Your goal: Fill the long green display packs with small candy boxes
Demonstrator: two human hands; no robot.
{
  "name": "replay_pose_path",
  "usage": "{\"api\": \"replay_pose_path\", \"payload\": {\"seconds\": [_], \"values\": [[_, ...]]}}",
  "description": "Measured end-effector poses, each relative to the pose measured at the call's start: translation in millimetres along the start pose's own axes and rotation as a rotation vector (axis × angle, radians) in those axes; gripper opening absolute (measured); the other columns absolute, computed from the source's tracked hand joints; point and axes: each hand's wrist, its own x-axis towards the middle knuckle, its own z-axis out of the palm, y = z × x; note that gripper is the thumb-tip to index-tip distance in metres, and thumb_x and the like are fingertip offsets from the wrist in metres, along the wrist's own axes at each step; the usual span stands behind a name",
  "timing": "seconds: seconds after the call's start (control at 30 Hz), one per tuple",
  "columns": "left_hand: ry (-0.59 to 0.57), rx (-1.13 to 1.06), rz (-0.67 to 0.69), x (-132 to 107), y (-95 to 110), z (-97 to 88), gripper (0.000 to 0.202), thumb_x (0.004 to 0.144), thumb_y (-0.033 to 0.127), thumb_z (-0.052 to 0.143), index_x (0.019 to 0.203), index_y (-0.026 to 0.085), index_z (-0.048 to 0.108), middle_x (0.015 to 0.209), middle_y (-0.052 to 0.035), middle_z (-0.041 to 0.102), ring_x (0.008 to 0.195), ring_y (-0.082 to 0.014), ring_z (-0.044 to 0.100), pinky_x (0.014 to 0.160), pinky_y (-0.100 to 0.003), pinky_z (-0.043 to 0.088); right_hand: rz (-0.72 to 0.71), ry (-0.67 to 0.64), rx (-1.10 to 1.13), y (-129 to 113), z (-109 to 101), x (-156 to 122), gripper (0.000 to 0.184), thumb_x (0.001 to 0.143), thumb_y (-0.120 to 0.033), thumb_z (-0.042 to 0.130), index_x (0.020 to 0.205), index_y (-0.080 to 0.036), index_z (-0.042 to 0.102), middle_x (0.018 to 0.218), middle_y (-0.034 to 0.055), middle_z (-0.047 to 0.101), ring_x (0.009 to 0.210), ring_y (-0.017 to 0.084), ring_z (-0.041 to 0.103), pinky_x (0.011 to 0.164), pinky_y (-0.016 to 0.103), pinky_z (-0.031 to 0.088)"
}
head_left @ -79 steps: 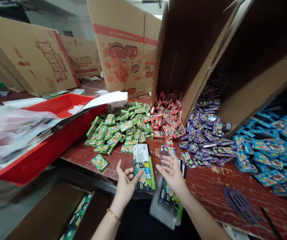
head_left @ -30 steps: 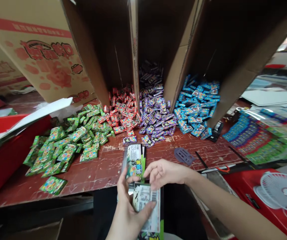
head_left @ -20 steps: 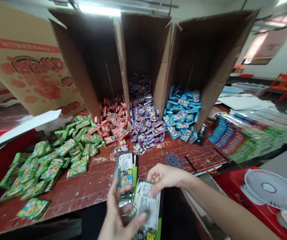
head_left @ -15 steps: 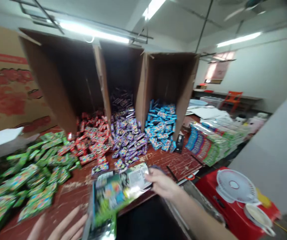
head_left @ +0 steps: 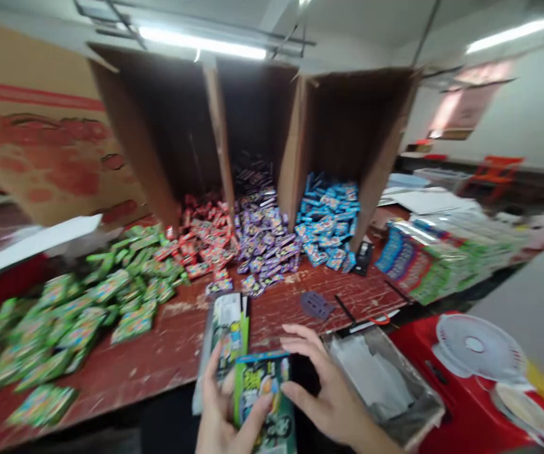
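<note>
My left hand (head_left: pixel 229 403) is closed around a dark green printed packet (head_left: pixel 265 384) with a blue top edge, its thumb across the front. My right hand (head_left: pixel 324 391) is at the packet's right side, fingers apart and thumb tip close to its edge; whether it touches is hard to tell. Just behind my left hand, another green printed packet (head_left: pixel 229 315) in clear plastic lies at the table's front edge, partly hidden by the fingers.
Small green packets (head_left: pixel 82 315) are heaped at left. Piles of red (head_left: pixel 206 233), purple (head_left: pixel 267 239) and blue packets (head_left: pixel 329 221) spill from upright cardboard boxes (head_left: pixel 300 151). Filled clear packs (head_left: pixel 423 258) lie right, near an open box (head_left: pixel 376 378) and a white plastic basket (head_left: pixel 475 343).
The green printed packaging in my right hand is now down at the table edge. My left hand has come in and holds a packet in front of me. The view has turned left.
</note>
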Motion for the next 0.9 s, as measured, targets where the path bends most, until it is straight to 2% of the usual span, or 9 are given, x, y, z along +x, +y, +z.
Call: {"api": "replay_pose_path", "payload": {"seconds": [0.13,0.23,0.33,0.47,0.57,0.63,0.7,0.8,0.9], "values": [[0.155,0.039,0.217,-11.0,-7.5,5.0,0.076,0.073,0.028,0.069,0.133,0.032,0.022,0.126,-0.0106,0.042,0.099,-0.0235,0.061,0.081,-0.035,0.054,0.006,-0.137,0.026,1.0,9.7,21.4,0.012,0.082,-0.024,0.058,0.094,-0.022,0.059,0.104,0.0077,0.053,0.084,0.018,0.056,0.071,0.028,0.048],[0.2,0.053,0.333,-12.0,-13.5,1.3,0.066,0.077,0.022,0.065,0.129,0.034,0.026,0.125,-0.0093,0.037,0.097,-0.0224,0.061,0.077,-0.034,0.055,0.019,-0.073,0.116,7.8,19.3,27.8,0.023,0.079,-0.022,0.063,0.1,-0.023,0.055,0.109,0.0069,0.048,0.073,0.014,0.055,0.065,0.027,0.048],[0.142,0.016,0.316,-10.0,-15.6,-3.0,0.065,0.08,0.025,0.061,0.131,0.035,0.023,0.126,-0.0101,0.041,0.1,-0.0236,0.06,0.078,-0.036,0.054,0.063,0.032,0.265,16.8,30.5,21.6,0.03,0.078,-0.024,0.065,0.105,-0.026,0.052,0.115,0.0074,0.045,0.084,0.017,0.058,0.07,0.028,0.049],[0.071,0.081,0.204,-6.1,-15.0,-10.4,0.057,0.083,0.027,0.058,0.13,0.034,0.026,0.121,-0.0083,0.048,0.098,-0.0221,0.061,0.071,-0.03,0.055,0.039,0.14,0.188,24.6,45.2,6.4,0.008,0.083,-0.028,0.059,0.088,-0.022,0.061,0.108,0.0088,0.054,0.107,0.024,0.051,0.09,0.036,0.043],[-0.025,0.22,0.246,-0.7,-16.0,-17.6,0.052,0.087,0.023,0.052,0.13,0.034,0.025,0.113,-0.0061,0.053,0.1,-0.0192,0.058,0.075,-0.028,0.051,0.065,0.213,0.148,25.9,50.4,1.1,0.007,0.082,-0.029,0.06,0.084,-0.022,0.063,0.129,0.008,0.045,0.116,0.026,0.046,0.096,0.038,0.038],[-0.082,0.278,0.288,3.8,-16.6,-20.8,0.052,0.089,0.02,0.048,0.131,0.034,0.022,0.109,-0.0053,0.054,0.101,-0.0177,0.056,0.079,-0.029,0.049,0.137,0.218,0.221,25.8,51.1,1.1,0.01,0.081,-0.031,0.061,0.087,-0.023,0.063,0.141,0.0059,0.032,0.115,0.026,0.048,0.095,0.038,0.04],[-0.088,0.279,0.289,7.9,-16.1,-21.6,0.052,0.089,0.019,0.048,0.131,0.033,0.021,0.105,-0.0046,0.054,0.098,-0.0171,0.057,0.082,-0.031,0.048,0.26,0.215,0.366,24.8,50.8,2.3,0.025,0.08,-0.034,0.063,0.102,-0.026,0.058,0.144,0.0067,0.03,0.11,0.026,0.053,0.09,0.039,0.045],[-0.063,0.218,0.252,13.0,-12.7,-19.1,0.051,0.088,0.018,0.05,0.13,0.031,0.024,0.101,-0.0038,0.054,0.097,-0.0171,0.057,0.087,-0.035,0.046,0.38,0.176,0.542,22.4,49.7,5.0,0.051,0.079,-0.037,0.064,0.123,-0.027,0.041,0.13,0.0107,0.048,0.105,0.025,0.056,0.086,0.04,0.048],[-0.079,0.112,0.286,17.8,-9.3,-14.7,0.05,0.086,0.016,0.052,0.127,0.029,0.026,0.092,-0.0018,0.055,0.1,-0.0184,0.056,0.093,-0.039,0.041,0.321,0.157,0.561,21.7,49.0,9.2,0.058,0.078,-0.033,0.066,0.126,-0.027,0.034,0.104,0.0072,0.062,0.094,0.023,0.059,0.081,0.037,0.05]]}}
